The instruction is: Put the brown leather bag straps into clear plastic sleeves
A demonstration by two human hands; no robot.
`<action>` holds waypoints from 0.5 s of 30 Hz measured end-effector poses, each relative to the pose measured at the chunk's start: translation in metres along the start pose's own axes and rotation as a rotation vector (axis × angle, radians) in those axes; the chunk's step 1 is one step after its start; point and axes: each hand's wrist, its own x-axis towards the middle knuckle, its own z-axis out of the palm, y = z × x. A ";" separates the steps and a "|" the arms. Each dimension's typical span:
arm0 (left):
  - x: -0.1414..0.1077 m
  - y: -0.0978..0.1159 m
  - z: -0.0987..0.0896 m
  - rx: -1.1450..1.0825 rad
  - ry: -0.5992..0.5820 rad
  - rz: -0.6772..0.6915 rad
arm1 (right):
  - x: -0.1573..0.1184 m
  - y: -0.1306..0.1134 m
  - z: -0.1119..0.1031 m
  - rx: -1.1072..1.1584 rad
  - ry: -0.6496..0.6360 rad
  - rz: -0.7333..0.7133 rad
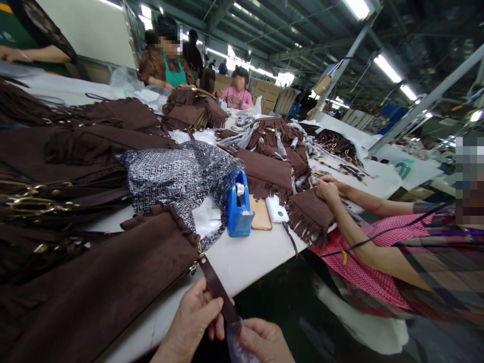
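Note:
A dark brown leather strap point(214, 281) runs from a metal clasp point(199, 256) at the corner of a large brown suede bag point(113, 272). My left hand point(196, 315) is closed round the strap below the clasp, its thumb lying on top. Lower down, my right hand point(262, 340) pinches clear plastic film point(236, 343) that covers the lower part of the strap. The strap's far end is out of view. The bag lies on the white table point(242, 259) at the left.
A blue tape dispenser point(239, 209), a phone point(260, 214) and a white device point(277, 209) with a cable stand beyond my hands. Patterned plastic point(177, 174) and fringed bags point(264, 171) lie behind. At the right, another person's hands point(328, 190) hold a bag.

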 end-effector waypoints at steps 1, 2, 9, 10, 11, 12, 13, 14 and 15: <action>0.000 0.000 0.000 0.004 0.000 0.000 | -0.001 -0.003 0.003 0.013 0.000 0.002; 0.000 -0.001 0.001 0.005 -0.001 -0.002 | -0.002 -0.005 0.006 0.022 -0.001 0.000; -0.004 0.005 0.005 -0.015 -0.002 0.004 | 0.003 -0.003 0.014 0.032 0.035 -0.104; -0.004 0.005 0.005 -0.019 0.002 0.002 | 0.005 -0.001 0.013 0.022 0.031 -0.129; -0.004 0.005 0.005 -0.021 -0.001 -0.001 | 0.007 0.000 0.013 0.007 0.027 -0.150; -0.004 0.004 0.005 -0.021 -0.009 -0.005 | 0.009 0.001 0.012 -0.012 0.023 -0.167; -0.003 0.004 0.004 -0.018 -0.022 -0.012 | 0.010 0.002 0.012 -0.031 0.018 -0.175; -0.003 0.003 0.004 -0.014 -0.036 -0.020 | 0.012 0.001 0.012 -0.045 0.008 -0.179; -0.003 0.002 0.003 -0.008 -0.048 -0.026 | 0.013 0.000 0.012 -0.053 -0.007 -0.176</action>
